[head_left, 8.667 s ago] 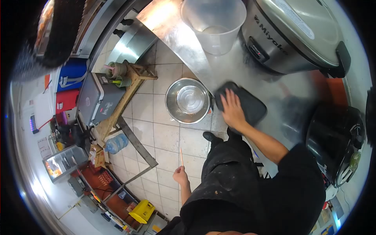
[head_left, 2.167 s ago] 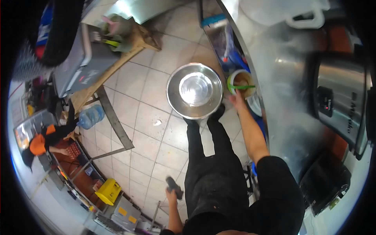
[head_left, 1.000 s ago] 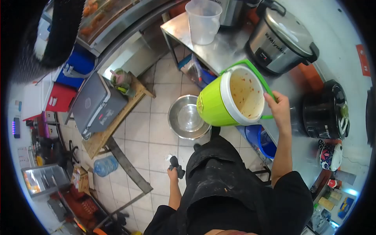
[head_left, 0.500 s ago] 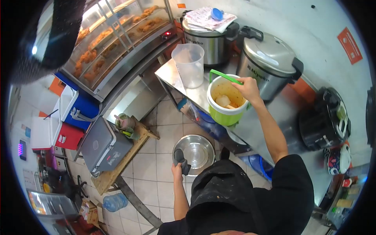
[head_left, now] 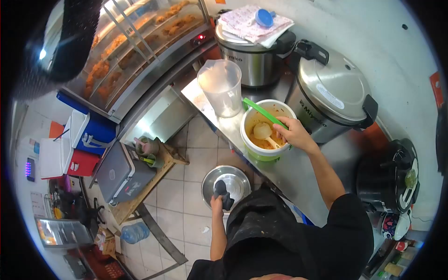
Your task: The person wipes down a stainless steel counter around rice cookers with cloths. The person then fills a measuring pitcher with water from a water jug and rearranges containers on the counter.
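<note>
My right hand [head_left: 297, 134] grips the green handle [head_left: 262, 112] of a green and white bucket [head_left: 262, 153] at the steel table's edge. Inside the bucket a pale ladle [head_left: 264, 132] rests in orange-brown sauce. A clear plastic jug [head_left: 223, 91] stands just left of the bucket. Lower down, my left hand [head_left: 217, 204] is closed round a dark grey cloth-like item [head_left: 224, 193]. Under that hand, on the tiled floor, sits a round steel basin [head_left: 208, 181] with a clear, shiny round thing inside.
Two steel Miyako cookers [head_left: 326, 93] stand behind the bucket, one topped with papers. A black cooker [head_left: 385, 175] is at the right. A glass case of fried food [head_left: 135, 42] fills the upper left. A grey cooler [head_left: 122, 172] rests on a wooden bench [head_left: 135, 198].
The bucket has gone from tilted in the air to upright at the table, its ladle now showing. My left hand, still holding the dark item, has come over the basin.
</note>
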`<state>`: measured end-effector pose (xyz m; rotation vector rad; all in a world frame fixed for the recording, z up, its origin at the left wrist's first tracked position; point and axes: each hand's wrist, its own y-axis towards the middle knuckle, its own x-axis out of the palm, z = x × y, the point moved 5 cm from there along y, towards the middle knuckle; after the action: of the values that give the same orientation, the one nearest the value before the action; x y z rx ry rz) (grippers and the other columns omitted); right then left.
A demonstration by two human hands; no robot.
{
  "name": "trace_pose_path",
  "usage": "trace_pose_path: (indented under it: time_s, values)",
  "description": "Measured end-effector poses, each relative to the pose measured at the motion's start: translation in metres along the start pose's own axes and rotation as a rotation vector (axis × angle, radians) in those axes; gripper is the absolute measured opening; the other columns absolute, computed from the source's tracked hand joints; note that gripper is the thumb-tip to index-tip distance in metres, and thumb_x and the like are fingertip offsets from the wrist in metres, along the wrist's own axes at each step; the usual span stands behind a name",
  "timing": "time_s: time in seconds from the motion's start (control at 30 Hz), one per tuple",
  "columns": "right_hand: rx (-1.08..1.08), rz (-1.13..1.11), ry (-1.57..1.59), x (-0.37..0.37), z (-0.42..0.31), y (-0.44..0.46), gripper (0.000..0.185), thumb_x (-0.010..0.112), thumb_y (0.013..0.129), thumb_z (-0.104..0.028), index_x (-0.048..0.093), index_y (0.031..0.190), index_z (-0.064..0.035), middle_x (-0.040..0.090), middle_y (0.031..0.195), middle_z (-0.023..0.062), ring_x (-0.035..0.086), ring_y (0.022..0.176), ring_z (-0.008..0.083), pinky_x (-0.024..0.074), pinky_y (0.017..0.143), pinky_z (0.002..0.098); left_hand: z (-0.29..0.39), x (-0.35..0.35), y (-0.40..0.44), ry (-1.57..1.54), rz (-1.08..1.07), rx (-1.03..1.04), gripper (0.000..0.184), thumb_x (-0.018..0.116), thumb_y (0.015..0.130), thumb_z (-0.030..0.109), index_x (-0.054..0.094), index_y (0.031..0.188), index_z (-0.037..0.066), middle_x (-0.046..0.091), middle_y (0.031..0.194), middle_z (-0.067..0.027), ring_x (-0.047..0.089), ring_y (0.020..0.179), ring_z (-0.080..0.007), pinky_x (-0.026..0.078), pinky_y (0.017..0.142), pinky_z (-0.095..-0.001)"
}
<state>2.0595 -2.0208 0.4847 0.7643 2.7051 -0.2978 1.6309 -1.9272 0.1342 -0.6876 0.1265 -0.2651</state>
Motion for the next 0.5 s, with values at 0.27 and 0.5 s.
trace_pose_path:
  time_s: [0.27,0.5]
  values:
    - [-0.301,0.232,-0.162,0.054,0.001,-0.020,0.042,0.065,0.089,-0.020,0.062,0.126,-0.0004,0.070,0.099,0.0211,0.068,0.091,0.0349,0.0519,0.079,0.0401,0.026,0.023,-0.002,0.022,-0.004,0.047,0.027,0.058,0.082,0.007,0.059,0.108,-0.002,0.065,0.093,-0.0106,0.063,0.081,-0.0203,0.052,0.071,-0.0340]
    - [-0.435,0.152,-0.659,0.095,0.005,-0.049,0.043,0.071,0.083,-0.020,0.066,0.123,-0.0083,0.043,0.145,0.0166,0.026,0.143,0.0416,0.0303,0.114,0.0510,0.036,0.043,-0.007,0.047,-0.070,0.024,0.044,0.060,0.079,0.007,0.054,0.121,-0.005,0.064,0.105,-0.0134,0.063,0.092,-0.0234,0.051,0.082,-0.0345]
